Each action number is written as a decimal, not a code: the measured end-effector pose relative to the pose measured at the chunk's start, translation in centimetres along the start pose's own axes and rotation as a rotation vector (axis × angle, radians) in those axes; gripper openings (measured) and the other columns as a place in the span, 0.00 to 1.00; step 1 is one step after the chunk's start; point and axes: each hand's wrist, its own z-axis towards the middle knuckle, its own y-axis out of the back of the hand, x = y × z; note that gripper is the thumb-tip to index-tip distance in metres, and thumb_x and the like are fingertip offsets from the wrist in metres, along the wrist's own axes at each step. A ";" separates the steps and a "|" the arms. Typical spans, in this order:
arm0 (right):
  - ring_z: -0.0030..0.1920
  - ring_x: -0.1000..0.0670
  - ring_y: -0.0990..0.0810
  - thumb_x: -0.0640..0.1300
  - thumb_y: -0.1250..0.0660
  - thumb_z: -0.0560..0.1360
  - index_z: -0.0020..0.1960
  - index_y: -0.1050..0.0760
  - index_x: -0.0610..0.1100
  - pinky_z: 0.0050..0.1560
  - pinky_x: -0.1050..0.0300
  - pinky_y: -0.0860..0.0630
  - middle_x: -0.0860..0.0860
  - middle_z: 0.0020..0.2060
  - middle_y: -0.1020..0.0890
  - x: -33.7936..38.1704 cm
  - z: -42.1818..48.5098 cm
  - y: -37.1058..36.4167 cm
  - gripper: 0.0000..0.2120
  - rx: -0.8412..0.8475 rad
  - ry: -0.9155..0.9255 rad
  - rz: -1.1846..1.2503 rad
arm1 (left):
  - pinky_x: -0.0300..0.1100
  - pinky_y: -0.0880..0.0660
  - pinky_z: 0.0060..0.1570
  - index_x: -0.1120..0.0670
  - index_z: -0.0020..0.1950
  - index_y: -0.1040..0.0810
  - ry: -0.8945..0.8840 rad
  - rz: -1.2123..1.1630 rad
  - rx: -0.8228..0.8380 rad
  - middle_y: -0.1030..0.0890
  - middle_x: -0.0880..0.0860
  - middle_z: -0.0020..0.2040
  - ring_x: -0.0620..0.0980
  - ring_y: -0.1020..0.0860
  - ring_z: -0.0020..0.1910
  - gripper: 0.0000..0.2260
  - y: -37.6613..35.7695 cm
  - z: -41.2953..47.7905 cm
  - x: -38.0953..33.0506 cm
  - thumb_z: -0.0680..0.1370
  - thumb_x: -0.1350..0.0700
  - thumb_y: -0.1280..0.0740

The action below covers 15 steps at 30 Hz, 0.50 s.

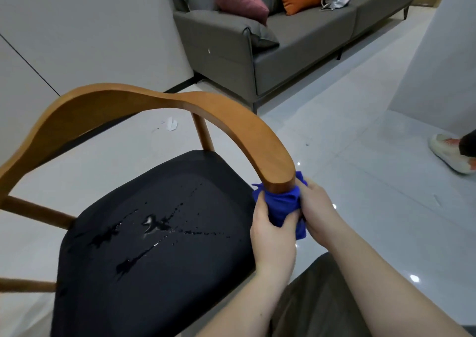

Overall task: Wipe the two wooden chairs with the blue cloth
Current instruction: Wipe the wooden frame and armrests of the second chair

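Observation:
One wooden chair (pixel 144 102) with a curved back rail and a black seat (pixel 154 246) fills the left and centre of the head view. Water drops lie on the seat. The blue cloth (pixel 282 205) is wrapped around the chair's front right leg, just under the end of the armrest. My left hand (pixel 270 233) grips the cloth from the left, and my right hand (pixel 318 210) grips it from the right. Most of the leg is hidden by the cloth and my hands. A second chair is not in view.
A grey sofa (pixel 296 43) with pink and orange cushions stands behind the chair. Scraps of white paper (pixel 171 124) lie on the glossy white floor. Another person's shoe (pixel 450 151) is at the right edge. A white wall runs along the left.

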 end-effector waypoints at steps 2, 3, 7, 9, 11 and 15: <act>0.46 0.44 0.17 0.48 0.36 0.80 0.47 0.20 0.45 0.51 0.46 0.21 0.44 0.42 0.15 -1.5 -0.1 -0.2 0.09 -0.041 -0.047 -0.015 | 0.41 0.20 0.52 0.40 0.60 0.22 0.053 0.074 0.063 0.16 0.44 0.50 0.43 0.18 0.51 0.19 0.8 0.5 0.8 0.74 0.58 0.28; 0.46 0.44 0.18 0.47 0.36 0.80 0.48 0.21 0.45 0.50 0.48 0.21 0.44 0.43 0.15 -2.2 0.0 -0.3 0.08 -0.065 -0.068 -0.030 | 0.41 0.19 0.51 0.40 0.59 0.22 0.073 0.106 0.093 0.16 0.44 0.48 0.44 0.17 0.50 0.18 1.1 0.7 1.1 0.74 0.58 0.27; 0.39 0.46 0.25 0.41 0.41 0.81 0.46 0.27 0.40 0.41 0.53 0.27 0.42 0.41 0.20 -4.0 0.5 -0.7 0.08 -0.162 -0.181 -0.130 | 0.35 0.21 0.44 0.40 0.60 0.22 0.120 0.205 0.158 0.16 0.43 0.46 0.42 0.17 0.47 0.19 2.0 1.4 1.9 0.73 0.58 0.28; 0.39 0.45 0.25 0.38 0.43 0.81 0.44 0.28 0.41 0.43 0.49 0.27 0.42 0.41 0.21 -4.6 0.6 -1.1 0.08 -0.216 -0.220 -0.181 | 0.35 0.21 0.44 0.39 0.62 0.23 0.138 0.254 0.203 0.16 0.44 0.47 0.42 0.18 0.47 0.21 2.3 1.7 1.6 0.74 0.60 0.29; 0.40 0.44 0.24 0.38 0.42 0.80 0.46 0.27 0.41 0.45 0.48 0.24 0.42 0.42 0.21 -4.7 0.5 -1.5 0.07 -0.283 -0.268 -0.160 | 0.37 0.20 0.47 0.41 0.64 0.24 0.159 0.290 0.251 0.17 0.44 0.48 0.44 0.18 0.48 0.22 2.7 1.9 1.0 0.74 0.61 0.30; 0.41 0.45 0.24 0.41 0.42 0.81 0.48 0.25 0.42 0.41 0.51 0.25 0.43 0.43 0.20 -3.0 -0.5 -2.2 0.08 -0.361 -0.263 -0.019 | 0.38 0.20 0.47 0.42 0.60 0.22 0.155 0.258 0.275 0.16 0.43 0.49 0.44 0.18 0.49 0.21 3.5 2.0 -0.5 0.72 0.61 0.28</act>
